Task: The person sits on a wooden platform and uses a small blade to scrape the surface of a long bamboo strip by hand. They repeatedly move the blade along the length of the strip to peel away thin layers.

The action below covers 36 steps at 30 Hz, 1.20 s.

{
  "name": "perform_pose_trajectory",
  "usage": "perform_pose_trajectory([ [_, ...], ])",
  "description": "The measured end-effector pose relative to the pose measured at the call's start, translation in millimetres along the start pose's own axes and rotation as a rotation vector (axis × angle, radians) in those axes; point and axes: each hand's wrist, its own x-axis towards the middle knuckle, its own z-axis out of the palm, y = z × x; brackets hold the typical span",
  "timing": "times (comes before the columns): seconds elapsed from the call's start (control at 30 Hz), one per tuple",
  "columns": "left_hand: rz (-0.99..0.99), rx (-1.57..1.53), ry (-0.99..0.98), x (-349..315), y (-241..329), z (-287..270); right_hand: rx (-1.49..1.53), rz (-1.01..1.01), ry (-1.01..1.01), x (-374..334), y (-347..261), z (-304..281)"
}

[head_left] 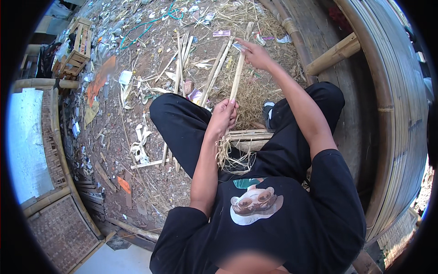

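Black-clad, sitting w/ knees spread. Holding pale bamboo strip (238,75) in L hand (223,115), curled tight round its lower part, w/ thumb laid along it, approx. btwn the knees. Pointing strip away from body, up past R hand (257,56), w/ far end beyond it. Gripping small blade (238,47) in R hand, mostly closed, w/ index finger stretched fwd; can't see handle. Seen at upper part of strip; can't tell if actually touching.

Just L of held strip: loose bamboo strips (217,72), approx. parallel, slanting same way. Further L: thin sticks (180,64), strewn on littered dirt ground (171,192). Under held strip & to its R: heap of straw-like shavings (254,98). Below L hand: tangle of curly shavings (239,163), bunched at lap, next to short slats (250,137) btwn the thighs.

Off to far L: orange scrap (99,82) & slatted wooden crate (81,45). Near top: green cord (145,32), loosely looped. Along R side: bamboo structure (401,100) w/ long slats.
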Motion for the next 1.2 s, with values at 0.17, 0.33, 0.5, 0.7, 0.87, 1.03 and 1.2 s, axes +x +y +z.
perform_pose_trajectory([
  [0.17,0.013,0.007,-0.033,-1,0,3,0.196,0.09,0.001,8,5,-12],
  [0.33,0.025,0.031,-0.044,-3,1,3,0.267,0.097,0.038,11,11,-17],
  [0.5,0.04,0.034,-0.056,1,3,1,0.334,0.04,-0.001,17,18,-18],
  [0.7,0.056,-0.025,-0.102,3,18,10,0.324,0.047,-0.06,14,14,-19],
  [0.87,0.064,-0.039,-0.051,11,15,8,0.39,0.077,-0.209,11,9,-12],
  [1.03,0.05,-0.048,-0.016,10,15,5,0.242,0.117,-0.183,4,-3,-9],
  [1.2,0.073,-0.046,0.042,12,8,5,-0.24,-0.07,-0.004,4,6,0],
])
